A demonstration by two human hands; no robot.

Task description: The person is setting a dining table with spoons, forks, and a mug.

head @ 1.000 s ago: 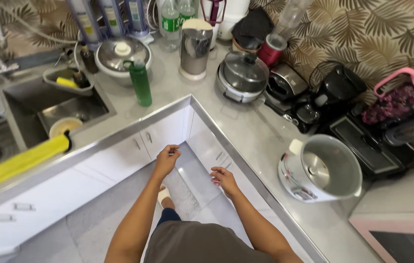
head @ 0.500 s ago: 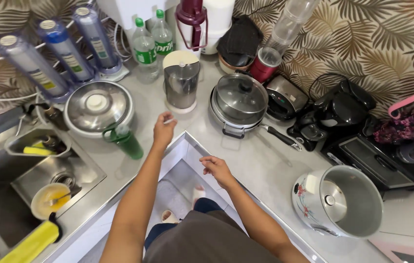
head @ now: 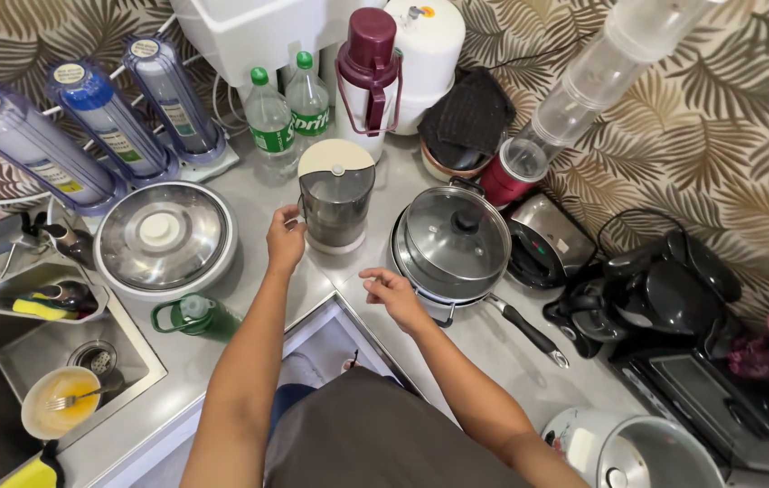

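1. Steel jug (head: 335,206) with a cream lid stands upright at the inner corner of the grey surface (head: 493,352), between a big round metal lid (head: 165,238) and a covered pan (head: 453,242).
2. Left hand (head: 286,239) is at the jug's left side, fingers curled near its wall; I cannot tell if they really touch or grip it.
3. Right hand (head: 392,293) hovers half open and holds nothing, in front of the jug and just beside the pan's rim.
4. Probably both hands come from either side so as to steady the jug.
5. Green bottle (head: 193,315) lies nearer the sink (head: 86,348); plastic bottles (head: 287,110) stand behind.
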